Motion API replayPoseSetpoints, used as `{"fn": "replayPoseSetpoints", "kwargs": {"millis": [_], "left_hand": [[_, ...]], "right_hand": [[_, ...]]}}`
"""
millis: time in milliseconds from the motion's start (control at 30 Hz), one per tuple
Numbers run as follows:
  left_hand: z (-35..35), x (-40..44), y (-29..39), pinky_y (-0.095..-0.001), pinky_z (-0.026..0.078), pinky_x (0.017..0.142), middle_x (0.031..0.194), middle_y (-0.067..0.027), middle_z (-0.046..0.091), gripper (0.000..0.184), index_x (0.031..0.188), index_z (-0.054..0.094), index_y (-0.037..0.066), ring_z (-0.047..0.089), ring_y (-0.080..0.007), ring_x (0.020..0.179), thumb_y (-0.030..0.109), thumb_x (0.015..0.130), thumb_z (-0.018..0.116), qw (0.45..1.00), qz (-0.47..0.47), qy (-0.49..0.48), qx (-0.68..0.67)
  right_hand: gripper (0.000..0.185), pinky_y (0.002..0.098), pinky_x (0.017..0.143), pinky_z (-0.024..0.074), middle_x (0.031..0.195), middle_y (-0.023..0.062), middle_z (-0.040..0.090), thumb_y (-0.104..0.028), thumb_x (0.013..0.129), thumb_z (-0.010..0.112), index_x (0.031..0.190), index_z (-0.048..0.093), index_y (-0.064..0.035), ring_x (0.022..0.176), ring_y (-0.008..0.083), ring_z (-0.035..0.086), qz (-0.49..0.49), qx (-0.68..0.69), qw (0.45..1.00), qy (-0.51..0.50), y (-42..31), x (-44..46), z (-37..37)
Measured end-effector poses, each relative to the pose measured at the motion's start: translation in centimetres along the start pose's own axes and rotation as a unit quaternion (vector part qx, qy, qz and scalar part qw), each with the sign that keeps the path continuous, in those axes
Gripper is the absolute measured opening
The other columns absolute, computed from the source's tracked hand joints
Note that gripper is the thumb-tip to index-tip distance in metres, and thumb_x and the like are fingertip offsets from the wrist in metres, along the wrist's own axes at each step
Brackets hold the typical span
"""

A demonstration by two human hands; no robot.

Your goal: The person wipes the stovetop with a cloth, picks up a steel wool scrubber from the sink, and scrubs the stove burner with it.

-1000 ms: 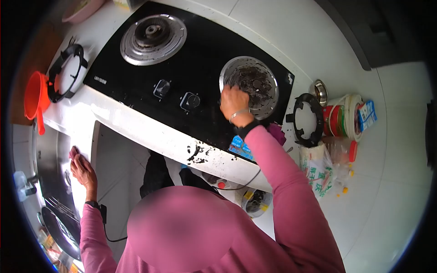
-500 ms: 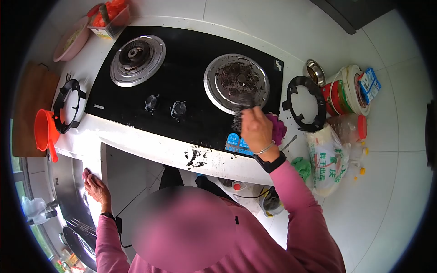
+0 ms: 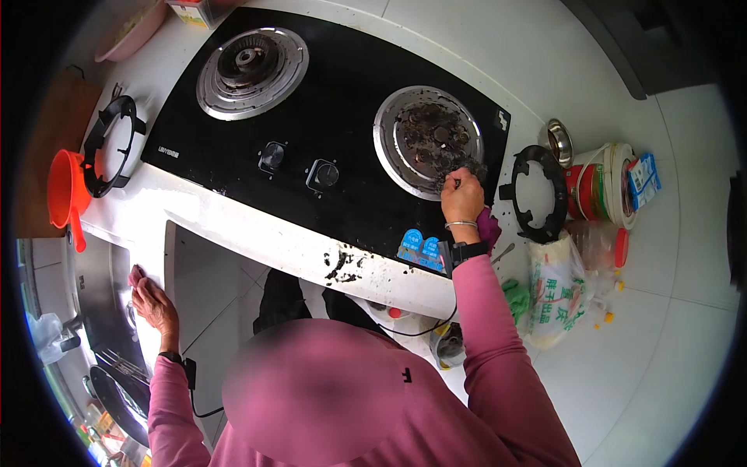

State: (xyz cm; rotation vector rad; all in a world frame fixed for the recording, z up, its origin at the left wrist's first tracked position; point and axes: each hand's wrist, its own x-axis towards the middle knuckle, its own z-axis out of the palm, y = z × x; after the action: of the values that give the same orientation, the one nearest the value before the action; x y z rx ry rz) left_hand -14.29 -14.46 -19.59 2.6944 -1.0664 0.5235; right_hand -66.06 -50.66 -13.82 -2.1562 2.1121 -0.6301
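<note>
My right hand [image 3: 464, 196] is closed around a dark steel wool scrubber [image 3: 473, 166]. The scrubber presses on the lower right rim of the right burner [image 3: 389, 148], whose middle is covered with black crumbs of burnt dirt. My left hand [image 3: 157, 310] rests at the sink's edge with a small dull-pink cloth [image 3: 136, 275] at its fingertips. A purple cloth [image 3: 489, 227] lies beside my right wrist, partly hidden by it. The black glass cooktop [image 3: 327, 101] also carries a left burner [image 3: 208, 92] and two knobs.
Pan supports lie on the counter at the left [image 3: 93, 148] and right [image 3: 510, 191]. An orange-red ladle [image 3: 62, 191] sits at the left. A steel bowl [image 3: 559, 140], a bucket [image 3: 583, 187] and a plastic bag [image 3: 548, 288] stand right. Black flakes [image 3: 342, 265] dot the counter's front edge.
My right hand has carried the scrubber from the burner's lower front edge toward its lower right rim. The whole view has shifted a little. My left hand stays at the sink's edge.
</note>
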Motion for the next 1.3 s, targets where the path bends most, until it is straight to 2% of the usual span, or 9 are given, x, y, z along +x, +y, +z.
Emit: {"fn": "replayPoseSetpoints", "kwargs": {"millis": [233,367,567,700,833,967,1000,1100,1300], "left_hand": [[-0.4,0.2,0.3,-0.0452,0.034,0.085,0.111,-0.0144,0.047,0.026,0.110,0.050,0.014,0.044,-0.0339,0.102,0.027,0.088,0.043,0.999,0.027,0.025,-0.004],[0.3,-0.1,-0.7,-0.0452,0.030,0.092,0.118,-0.0173,0.044,0.029,0.115,0.047,0.015,0.040,-0.0343,0.109,0.028,0.088,0.044,1.000,-0.003,-0.013,-0.011],[-0.7,-0.4,0.5,-0.0449,0.032,0.089,0.113,-0.0156,0.047,0.027,0.112,0.049,0.014,0.042,-0.0338,0.106,0.027,0.088,0.043,1.000,0.007,-0.001,-0.006],[-0.7,0.4,0.7,-0.0442,0.034,0.088,0.112,-0.0135,0.049,0.026,0.109,0.049,0.013,0.044,-0.0328,0.104,0.025,0.088,0.042,0.998,0.048,0.031,-0.020],[-0.4,0.1,0.3,-0.0433,0.033,0.089,0.117,-0.0124,0.047,0.027,0.111,0.048,0.013,0.043,-0.0317,0.106,0.024,0.087,0.043,1.000,-0.005,-0.008,0.028],[-0.3,0.2,0.2,-0.0436,0.033,0.089,0.115,-0.0125,0.048,0.027,0.112,0.048,0.014,0.043,-0.0319,0.106,0.027,0.089,0.042,1.000,0.010,0.010,0.009],[0.1,0.1,-0.5,-0.0460,0.030,0.091,0.116,-0.0151,0.045,0.029,0.115,0.047,0.018,0.041,-0.0333,0.108,0.030,0.089,0.041,1.000,-0.003,-0.018,-0.001],[0.5,0.3,-1.0,-0.0454,0.031,0.089,0.115,-0.0137,0.045,0.029,0.115,0.047,0.018,0.041,-0.0329,0.107,0.028,0.088,0.043,0.998,0.041,0.005,-0.042],[-0.4,0.1,0.3,-0.0433,0.033,0.088,0.111,-0.0129,0.048,0.027,0.112,0.047,0.015,0.045,-0.0329,0.102,0.027,0.088,0.041,1.000,0.014,0.013,0.008]], "right_hand": [[0.006,0.0464,0.063,0.0477,0.082,0.0149,0.058,-0.011,0.073,0.054,0.079,0.055,-0.0082,0.073,0.0366,0.060,0.079,-0.157,0.984,-0.012,0.6,4.0,0.5],[0.008,0.0458,0.064,0.0484,0.085,0.0171,0.060,-0.013,0.073,0.055,0.080,0.055,-0.0081,0.075,0.0365,0.060,0.080,-0.145,0.986,0.006,0.6,4.2,0.2],[0.006,0.0470,0.061,0.0478,0.076,0.0139,0.060,-0.015,0.073,0.057,0.076,0.055,-0.0104,0.072,0.0350,0.060,0.017,-0.098,0.994,-0.042,-0.9,-0.1,0.1],[0.010,0.0464,0.060,0.0474,0.075,0.0137,0.061,-0.019,0.074,0.060,0.076,0.057,-0.0094,0.074,0.0349,0.061,0.072,-0.090,0.993,-0.007,2.1,3.3,0.2],[0.010,0.0464,0.061,0.0472,0.076,0.0145,0.062,-0.018,0.075,0.060,0.076,0.058,-0.0089,0.075,0.0354,0.060,0.070,-0.119,0.990,0.007,1.8,3.7,-0.4],[0.009,0.0478,0.062,0.0458,0.077,0.0146,0.061,-0.018,0.076,0.060,0.073,0.057,-0.0092,0.076,0.0358,0.060,0.058,-0.052,0.994,-0.073,-0.2,0.7,-1.4],[0.010,0.0478,0.062,0.0455,0.077,0.0143,0.061,-0.018,0.076,0.061,0.073,0.057,-0.0092,0.076,0.0359,0.060,0.061,-0.066,0.994,-0.069,-0.1,1.1,-1.6],[0.011,0.0465,0.063,0.0458,0.077,0.0145,0.061,-0.018,0.076,0.061,0.074,0.057,-0.0082,0.077,0.0358,0.060,0.074,-0.071,0.994,-0.039,2.2,4.5,-0.9],[0.015,0.0469,0.065,0.0462,0.080,0.0156,0.061,-0.022,0.075,0.063,0.077,0.058,-0.0082,0.079,0.0364,0.060,0.092,-0.067,0.992,-0.046,0.6,4.2,-0.9]]}}
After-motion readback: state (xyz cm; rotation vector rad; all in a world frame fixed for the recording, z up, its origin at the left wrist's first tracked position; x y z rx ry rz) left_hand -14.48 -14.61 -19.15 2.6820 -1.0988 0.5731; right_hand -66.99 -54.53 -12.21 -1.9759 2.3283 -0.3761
